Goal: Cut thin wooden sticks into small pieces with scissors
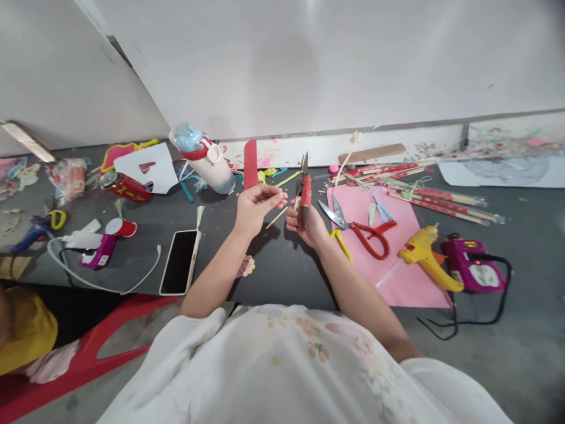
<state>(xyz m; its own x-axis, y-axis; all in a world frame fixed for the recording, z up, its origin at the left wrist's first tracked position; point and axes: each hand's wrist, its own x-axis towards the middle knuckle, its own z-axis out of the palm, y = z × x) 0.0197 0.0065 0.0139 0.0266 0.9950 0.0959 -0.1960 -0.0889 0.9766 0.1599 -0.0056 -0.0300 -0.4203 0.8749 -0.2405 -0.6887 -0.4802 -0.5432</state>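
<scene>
While the right hand (312, 227) grips the pliers (305, 197) above the desk (273, 277), between its front and back edges, the left hand (256, 209) pinches, contents unclear, seemingly a readying step calling for steady alignment.

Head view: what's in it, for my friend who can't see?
A person's right hand holds red-handled pliers over a dark table, the left hand in a pinch beside them. To the right: scissors, pink paper and a glue gun; to the left: a phone and bottle.
</scene>
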